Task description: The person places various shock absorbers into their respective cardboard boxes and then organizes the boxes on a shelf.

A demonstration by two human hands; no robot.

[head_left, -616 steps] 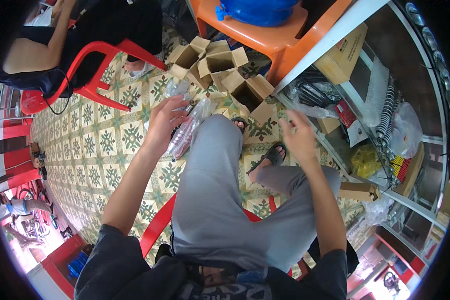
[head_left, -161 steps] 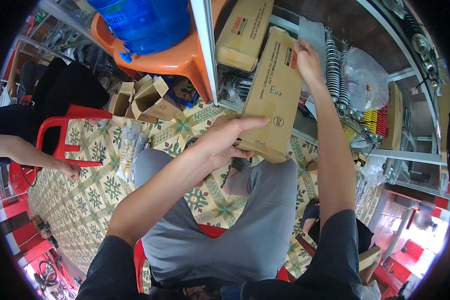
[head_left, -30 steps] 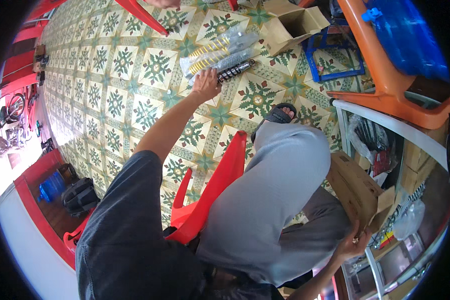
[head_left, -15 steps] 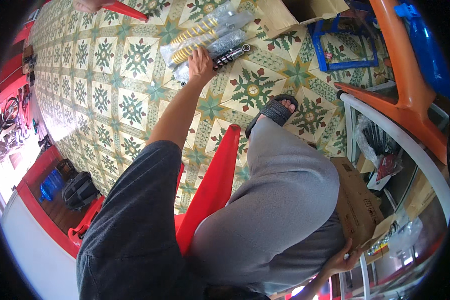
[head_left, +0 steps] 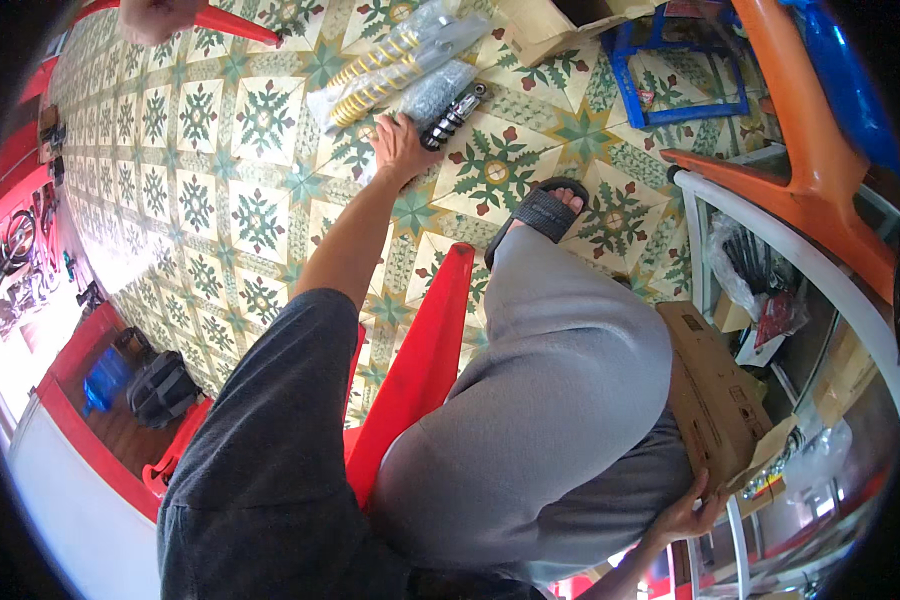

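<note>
Two bagged yellow-spring shock absorbers point(head_left: 395, 62)

Soft daylight fills the scene evenly, strongest at the left rim, where the open street side blows out to near white. The patterned floor tiles point(head_left: 260, 210) carry a pale sheen there. Shadows are faint and diffuse. Fisheye distortion bends straight edges toward the black circular border. The centre is fairly sharp; rim detail smears.
</note>
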